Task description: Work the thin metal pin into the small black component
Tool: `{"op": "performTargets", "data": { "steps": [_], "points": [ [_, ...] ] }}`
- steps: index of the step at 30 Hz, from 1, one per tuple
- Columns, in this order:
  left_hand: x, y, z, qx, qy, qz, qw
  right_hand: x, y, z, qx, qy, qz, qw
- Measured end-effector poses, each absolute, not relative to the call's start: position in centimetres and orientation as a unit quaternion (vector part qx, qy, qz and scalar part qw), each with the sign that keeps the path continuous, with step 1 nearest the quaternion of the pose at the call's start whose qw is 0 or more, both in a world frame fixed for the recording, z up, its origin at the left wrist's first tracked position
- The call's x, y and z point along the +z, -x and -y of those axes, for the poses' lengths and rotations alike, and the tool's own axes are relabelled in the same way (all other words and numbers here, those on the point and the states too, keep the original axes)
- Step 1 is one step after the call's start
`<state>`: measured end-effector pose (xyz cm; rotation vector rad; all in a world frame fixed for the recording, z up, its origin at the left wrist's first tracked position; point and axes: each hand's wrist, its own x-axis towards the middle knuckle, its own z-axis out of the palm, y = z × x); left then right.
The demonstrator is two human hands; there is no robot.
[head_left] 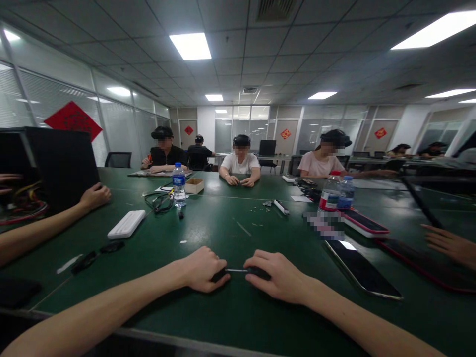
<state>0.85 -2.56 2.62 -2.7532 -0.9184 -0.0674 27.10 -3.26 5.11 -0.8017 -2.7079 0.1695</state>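
Observation:
Near the front of the table both my hands are closed, facing each other a short way apart. A thin metal shaft [236, 270] bridges the gap between them, lying level. My right hand [277, 275] wraps around a dark handle [259, 272] at the shaft's right end, which looks like a screwdriver's. At the other end my left hand [204, 269] grips a small dark piece [220, 274], mostly hidden by the fingers. Whether the shaft enters that piece or is joined to it, I cannot tell.
On the green table [208, 317], a phone [364, 270] lies right of my hands and a white case [126, 224] to the left. Water bottles [179, 186], cables [159, 201] and a small box [194, 186] stand farther back. Co-workers' hands [94, 197] are at both sides; several people sit opposite.

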Motion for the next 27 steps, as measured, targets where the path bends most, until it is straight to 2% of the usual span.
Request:
{"op": "performTargets", "data": {
  "steps": [27],
  "points": [
    [2.27,-0.59,2.41,-0.037,0.945,0.299,0.123,4.94,-26.99,3.10,0.052,0.282,0.947,0.144]
  ]
}}
